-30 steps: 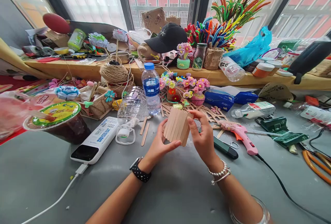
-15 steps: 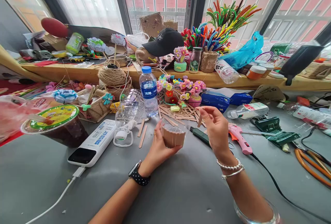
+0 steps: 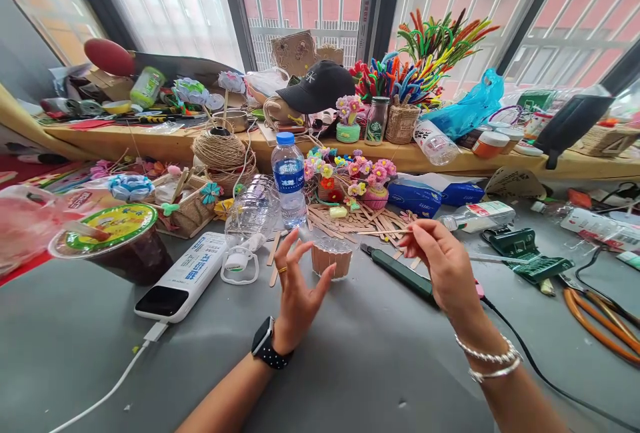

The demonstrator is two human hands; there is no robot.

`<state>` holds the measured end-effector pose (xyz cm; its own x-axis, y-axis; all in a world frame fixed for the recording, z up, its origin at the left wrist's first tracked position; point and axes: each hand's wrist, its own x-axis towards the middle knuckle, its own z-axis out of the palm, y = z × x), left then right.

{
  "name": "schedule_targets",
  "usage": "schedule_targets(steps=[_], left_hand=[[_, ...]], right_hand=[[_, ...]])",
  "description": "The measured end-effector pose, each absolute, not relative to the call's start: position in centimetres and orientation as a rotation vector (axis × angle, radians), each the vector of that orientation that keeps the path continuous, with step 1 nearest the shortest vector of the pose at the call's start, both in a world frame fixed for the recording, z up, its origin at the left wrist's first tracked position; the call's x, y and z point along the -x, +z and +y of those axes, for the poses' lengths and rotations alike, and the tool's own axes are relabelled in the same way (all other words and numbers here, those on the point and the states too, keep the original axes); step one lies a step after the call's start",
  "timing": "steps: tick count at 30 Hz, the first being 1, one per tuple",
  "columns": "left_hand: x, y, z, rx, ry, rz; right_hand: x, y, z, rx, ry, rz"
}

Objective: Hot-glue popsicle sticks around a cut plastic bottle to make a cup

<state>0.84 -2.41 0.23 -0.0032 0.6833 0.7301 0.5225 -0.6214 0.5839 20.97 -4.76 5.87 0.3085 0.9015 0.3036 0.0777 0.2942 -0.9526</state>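
Observation:
A small clear plastic cup (image 3: 331, 262), its side covered with short wooden strips, stands upright on the grey table. Just left of it, my left hand (image 3: 298, 293) is raised with fingers spread, holding nothing. My right hand (image 3: 437, 263) pinches one end of a thin wooden craft stick (image 3: 383, 232), which points left above the table. Behind the cup lies a heap of loose craft sticks (image 3: 345, 221). A dark green pen-shaped tool (image 3: 397, 272) rests between the cup and my right hand.
A water bottle (image 3: 289, 183) stands behind the cup. To the left are a white power bank (image 3: 185, 280) and a lidded drink cup (image 3: 120, 260). A green case (image 3: 525, 256) and orange-handled pliers (image 3: 595, 323) lie right. My right hand mostly covers a pink glue gun.
My left hand has let go of the cup, which now stands on the table. My right hand has moved right and lower, and its stick has turned from upright to level.

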Motion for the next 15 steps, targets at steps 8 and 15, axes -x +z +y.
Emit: schedule_targets(steps=[8,15], left_hand=[[-1.1,0.5,-3.5,-2.204,1.466,0.866],[-2.4,0.9,-3.9,-1.838,0.81,0.595]], right_hand=[[-22.3,1.4,-9.7,1.188,0.947,-1.118],[-19.5,1.2,-10.8,1.148,1.148,-1.078]])
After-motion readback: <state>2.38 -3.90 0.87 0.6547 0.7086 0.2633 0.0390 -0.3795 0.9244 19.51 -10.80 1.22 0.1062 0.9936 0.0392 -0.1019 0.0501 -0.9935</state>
